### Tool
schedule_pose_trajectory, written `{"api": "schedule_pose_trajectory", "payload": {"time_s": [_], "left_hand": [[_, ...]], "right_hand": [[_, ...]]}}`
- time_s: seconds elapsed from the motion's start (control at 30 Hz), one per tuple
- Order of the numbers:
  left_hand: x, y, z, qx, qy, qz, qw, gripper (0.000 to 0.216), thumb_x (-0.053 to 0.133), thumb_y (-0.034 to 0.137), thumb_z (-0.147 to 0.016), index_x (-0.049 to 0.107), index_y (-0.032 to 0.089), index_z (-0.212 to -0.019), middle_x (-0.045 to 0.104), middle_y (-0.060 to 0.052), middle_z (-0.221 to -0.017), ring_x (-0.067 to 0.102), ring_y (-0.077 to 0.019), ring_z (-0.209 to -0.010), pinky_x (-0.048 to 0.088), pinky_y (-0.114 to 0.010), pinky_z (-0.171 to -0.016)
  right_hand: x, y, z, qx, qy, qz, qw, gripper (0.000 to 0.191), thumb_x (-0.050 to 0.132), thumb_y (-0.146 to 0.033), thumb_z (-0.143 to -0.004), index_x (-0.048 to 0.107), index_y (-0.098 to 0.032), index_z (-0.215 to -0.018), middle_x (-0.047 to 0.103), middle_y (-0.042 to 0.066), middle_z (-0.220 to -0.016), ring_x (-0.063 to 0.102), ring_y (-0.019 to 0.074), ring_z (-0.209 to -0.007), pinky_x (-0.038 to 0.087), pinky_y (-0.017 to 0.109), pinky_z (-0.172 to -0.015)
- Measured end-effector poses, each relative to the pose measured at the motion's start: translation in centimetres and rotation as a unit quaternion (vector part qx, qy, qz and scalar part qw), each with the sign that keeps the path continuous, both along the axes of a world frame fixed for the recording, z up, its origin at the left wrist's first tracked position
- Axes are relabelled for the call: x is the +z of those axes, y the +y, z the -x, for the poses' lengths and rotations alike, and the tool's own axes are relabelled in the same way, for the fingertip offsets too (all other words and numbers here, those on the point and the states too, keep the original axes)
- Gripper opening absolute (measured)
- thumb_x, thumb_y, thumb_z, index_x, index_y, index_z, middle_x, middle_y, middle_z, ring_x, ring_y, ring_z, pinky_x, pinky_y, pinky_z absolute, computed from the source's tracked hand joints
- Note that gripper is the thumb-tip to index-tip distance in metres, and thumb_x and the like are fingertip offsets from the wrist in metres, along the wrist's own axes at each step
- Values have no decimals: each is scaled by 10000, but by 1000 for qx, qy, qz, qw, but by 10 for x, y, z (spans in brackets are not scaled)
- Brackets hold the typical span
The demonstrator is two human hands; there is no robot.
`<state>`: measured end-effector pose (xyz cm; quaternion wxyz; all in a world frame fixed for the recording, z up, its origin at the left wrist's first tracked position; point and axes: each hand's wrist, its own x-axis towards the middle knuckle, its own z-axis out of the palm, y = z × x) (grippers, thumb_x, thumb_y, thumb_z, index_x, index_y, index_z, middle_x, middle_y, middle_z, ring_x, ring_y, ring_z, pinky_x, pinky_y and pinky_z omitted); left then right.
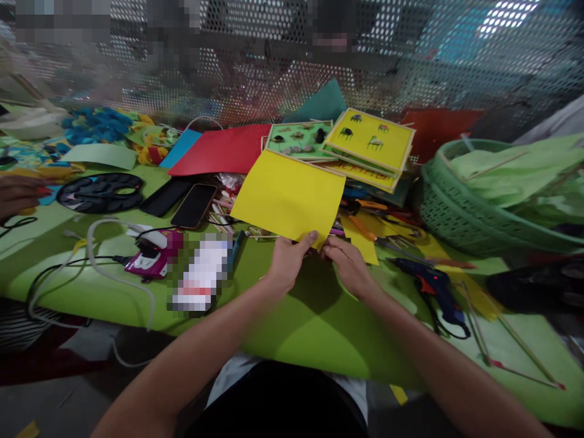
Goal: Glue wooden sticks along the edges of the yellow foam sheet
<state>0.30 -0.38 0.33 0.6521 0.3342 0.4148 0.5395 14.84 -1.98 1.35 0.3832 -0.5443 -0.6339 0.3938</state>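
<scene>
A flat yellow sheet of craft paper (292,193) is held up over the table, tilted away from me. My left hand (292,261) pinches its near edge, with the thumb on top. Close beside it, my right hand (347,261) has its fingers closed at the sheet's near right corner. Behind the sheet lie a green decorated panel (298,139) and a stack topped by a yellow panel (371,139) with small chair shapes on it. Whatever lies under the sheet is mostly hidden.
A blue glue gun (438,292) and thin sticks (524,340) lie to the right, near a green basket (479,207). On the left are a lit phone (201,277), a dark phone (194,205) and a purple power strip (157,258) with cables. Another person's hand (18,194) shows at far left.
</scene>
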Motion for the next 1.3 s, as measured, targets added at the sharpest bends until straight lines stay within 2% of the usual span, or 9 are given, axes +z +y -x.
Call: {"api": "schedule_pose_trajectory", "payload": {"time_s": [0.27, 0.43, 0.73, 1.03, 1.17, 1.3], "left_hand": [[0, -1, -2, 8, -8, -11, 1000, 339, 878, 440, -702, 771, 168, -872, 772, -57, -913, 662, -149, -744, 541, -307, -738], [5, -3, -2, 13, -4, -8, 1000, 299, 867, 424, -722, 767, 163, -828, 770, -57, -888, 655, -143, -716, 538, -306, -723], [2, 1, 2, 35, 7, 3, 999, 376, 885, 491, -685, 761, 150, -784, 758, -64, -806, 640, -140, -649, 527, -301, -686], [0, 2, 2, 42, 5, -30, 999, 318, 866, 435, -728, 786, 170, -886, 792, -88, -1004, 695, -167, -822, 541, -314, -806], [0, 1, -1, 22, -2, -50, 999, 313, 871, 413, -722, 786, 167, -895, 796, -89, -973, 706, -184, -827, 553, -317, -780], [1, -1, -2, 2, -8, -54, 999, 332, 886, 402, -700, 788, 154, -898, 797, -96, -948, 704, -184, -804, 556, -312, -755]], "right_hand": [[2, -1, 0, -16, 8, 4, 1000, 198, 479, -320, -814, 465, -249, -630, 467, -11, -645, 435, 191, -667, 311, 339, -638], [3, -1, 0, -16, 16, -3, 1000, 194, 477, -312, -806, 474, -247, -623, 472, -10, -643, 438, 188, -661, 323, 341, -638], [2, -1, -2, -17, 12, -6, 1000, 208, 488, -306, -833, 482, -241, -636, 473, -17, -642, 436, 182, -661, 314, 337, -645], [-1, -2, -3, -1, 47, -4, 999, 298, 493, -451, -937, 553, -235, -742, 506, -8, -711, 442, 179, -690, 330, 325, -653], [-2, -2, -2, -12, 67, 4, 998, 339, 562, -517, -912, 515, -239, -724, 483, -15, -721, 434, 174, -690, 335, 319, -652], [-4, 0, -1, -6, 70, 8, 997, 287, 572, -489, -876, 536, -240, -737, 518, -6, -739, 471, 189, -720, 362, 333, -680]]}}
